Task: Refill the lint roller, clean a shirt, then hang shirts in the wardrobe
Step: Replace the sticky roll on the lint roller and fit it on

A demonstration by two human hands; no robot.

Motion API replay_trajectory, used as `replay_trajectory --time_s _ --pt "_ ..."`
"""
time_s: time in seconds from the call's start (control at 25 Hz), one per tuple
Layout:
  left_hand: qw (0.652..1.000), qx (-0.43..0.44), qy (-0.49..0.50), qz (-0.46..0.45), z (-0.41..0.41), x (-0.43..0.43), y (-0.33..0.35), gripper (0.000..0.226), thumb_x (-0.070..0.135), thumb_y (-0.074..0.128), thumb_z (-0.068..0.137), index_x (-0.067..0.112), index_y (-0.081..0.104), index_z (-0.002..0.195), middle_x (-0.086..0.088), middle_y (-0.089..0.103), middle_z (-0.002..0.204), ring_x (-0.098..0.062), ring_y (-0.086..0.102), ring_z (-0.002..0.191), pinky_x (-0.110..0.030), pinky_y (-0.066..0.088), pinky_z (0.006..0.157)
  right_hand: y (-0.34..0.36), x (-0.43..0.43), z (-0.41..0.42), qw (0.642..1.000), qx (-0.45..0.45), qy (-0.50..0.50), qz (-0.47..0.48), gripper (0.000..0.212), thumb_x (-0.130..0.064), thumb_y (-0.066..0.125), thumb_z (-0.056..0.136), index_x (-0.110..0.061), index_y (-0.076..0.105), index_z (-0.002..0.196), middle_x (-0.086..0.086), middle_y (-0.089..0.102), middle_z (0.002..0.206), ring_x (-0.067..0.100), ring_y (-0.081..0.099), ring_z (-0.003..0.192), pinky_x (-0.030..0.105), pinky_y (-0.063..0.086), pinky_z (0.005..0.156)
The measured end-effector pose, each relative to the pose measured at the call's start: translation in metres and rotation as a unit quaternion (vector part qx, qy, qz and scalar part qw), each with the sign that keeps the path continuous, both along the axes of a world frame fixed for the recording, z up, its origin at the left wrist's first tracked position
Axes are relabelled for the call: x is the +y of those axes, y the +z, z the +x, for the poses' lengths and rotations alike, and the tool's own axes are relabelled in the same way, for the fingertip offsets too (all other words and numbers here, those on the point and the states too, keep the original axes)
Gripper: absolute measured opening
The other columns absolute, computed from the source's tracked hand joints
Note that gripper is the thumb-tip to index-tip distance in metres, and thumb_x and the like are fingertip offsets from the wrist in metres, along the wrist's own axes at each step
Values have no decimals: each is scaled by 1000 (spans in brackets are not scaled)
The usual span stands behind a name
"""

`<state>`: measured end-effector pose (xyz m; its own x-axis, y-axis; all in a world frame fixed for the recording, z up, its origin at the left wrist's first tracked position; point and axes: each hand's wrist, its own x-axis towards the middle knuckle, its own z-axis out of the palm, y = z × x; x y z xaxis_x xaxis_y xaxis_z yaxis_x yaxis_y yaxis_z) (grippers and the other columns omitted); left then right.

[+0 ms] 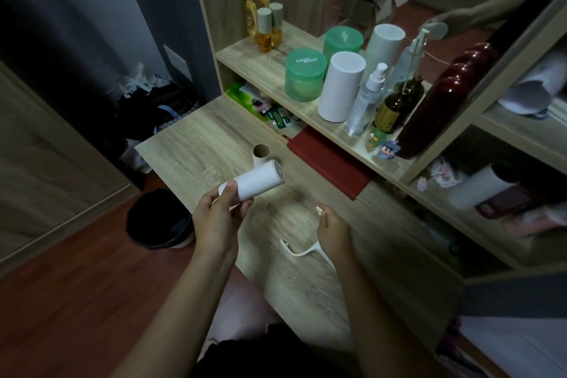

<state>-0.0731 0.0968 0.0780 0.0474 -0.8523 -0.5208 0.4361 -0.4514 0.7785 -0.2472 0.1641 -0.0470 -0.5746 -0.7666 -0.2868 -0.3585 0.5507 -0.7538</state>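
Note:
My left hand (216, 218) holds a fresh white lint refill roll (256, 179) by its near end, tilted up over the wooden desk (196, 144). Just behind the roll an empty brown cardboard core (261, 154) stands upright on the desk. My right hand (333, 228) is closed around the white lint roller handle (302, 250). The handle's curved end sticks out to the left below the hand, and a white tip shows above the fingers. No shirt is in view.
On the shelf (245, 54) stand a green jar (303, 75), a white cylinder (340, 86), spray bottles and a dark red bottle (429, 120). A red notebook (329, 161) lies under it. A black bin (158, 219) stands on the floor to the left.

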Motion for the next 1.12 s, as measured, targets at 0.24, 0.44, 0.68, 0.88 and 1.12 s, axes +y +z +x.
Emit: replay_trajectory --time_s 0.24,0.44,0.68,0.88,1.12 --pt "1000 -21 -17 0 -3 -1 -7 24 13 62 88 4 58 110 -7 61 94 -25 65 76 -19 57 63 -18 5 -8 979 181 61 70 37 -22 37 94 -30 53 127 1 67 113 21 54 100 34 47 78" --pt "999 -31 -42 0 -7 -4 -15 25 13 63 87 4 58 110 -13 61 104 -32 65 88 -19 56 59 53 -16 -4 982 -86 -24 -163 39 -26 38 99 -22 43 137 -4 51 138 12 49 124 28 41 100" --pt "998 -21 -54 -11 -15 -5 -18 23 11 63 87 3 60 109 -14 61 107 -29 65 88 -19 55 58 109 -27 0 948 -233 144 -160 37 -17 48 96 -14 49 133 -8 55 127 2 54 116 20 43 101" --pt "998 -19 -62 -11 -15 -8 -21 16 14 63 88 6 61 102 -12 62 101 -28 64 86 -20 56 60 115 -24 5 952 -208 112 -194 34 -18 61 88 -12 61 121 -10 65 110 -5 62 100 14 50 83" --pt "997 -33 -51 -47 -13 -8 -24 27 10 61 88 0 58 112 -15 61 107 -29 63 95 -22 57 66 116 -23 3 943 -267 87 -178 33 -13 66 84 -20 63 116 -8 67 109 6 65 101 22 52 85"
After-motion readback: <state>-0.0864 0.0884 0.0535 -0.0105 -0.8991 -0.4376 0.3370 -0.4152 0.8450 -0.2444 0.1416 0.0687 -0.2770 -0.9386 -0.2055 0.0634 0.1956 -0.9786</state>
